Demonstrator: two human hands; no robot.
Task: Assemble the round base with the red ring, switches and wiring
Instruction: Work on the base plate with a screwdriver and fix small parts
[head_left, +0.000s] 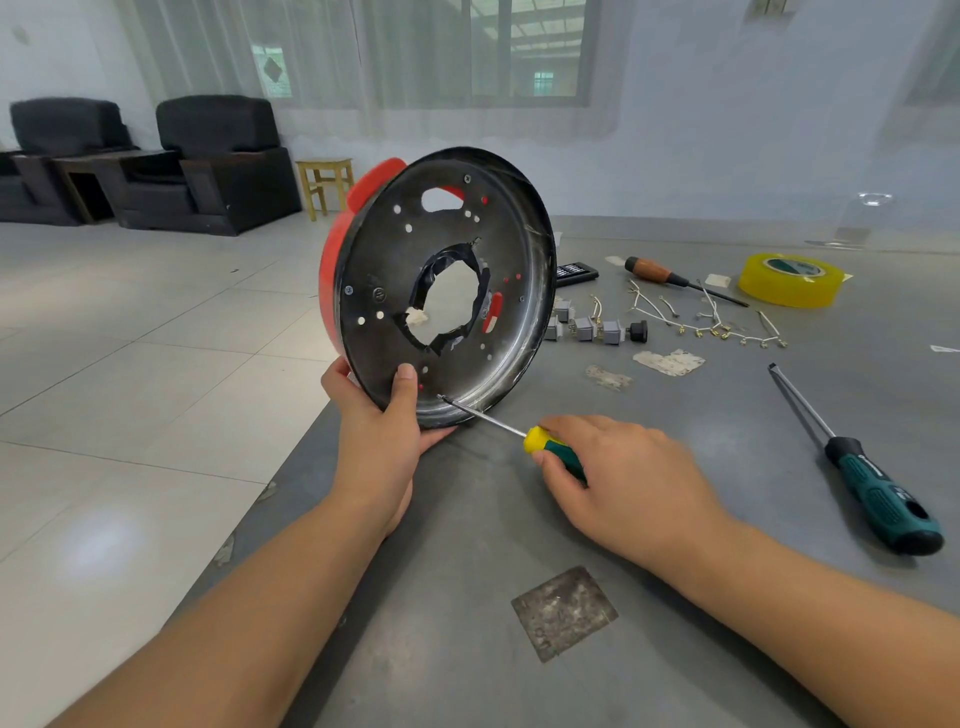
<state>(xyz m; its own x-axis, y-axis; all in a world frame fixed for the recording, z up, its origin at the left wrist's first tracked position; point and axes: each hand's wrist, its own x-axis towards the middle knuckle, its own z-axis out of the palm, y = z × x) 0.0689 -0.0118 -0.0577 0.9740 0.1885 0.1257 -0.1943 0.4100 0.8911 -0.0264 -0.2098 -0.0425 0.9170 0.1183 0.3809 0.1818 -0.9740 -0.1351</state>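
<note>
Head view: dark round base (457, 291), red-rimmed.

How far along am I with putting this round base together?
Done: the red ring sits around the round base. In hand: your left hand holds the base upright while your right hand works a screwdriver at its lower rim. Left: switches and wiring lie loose on the table.
</note>
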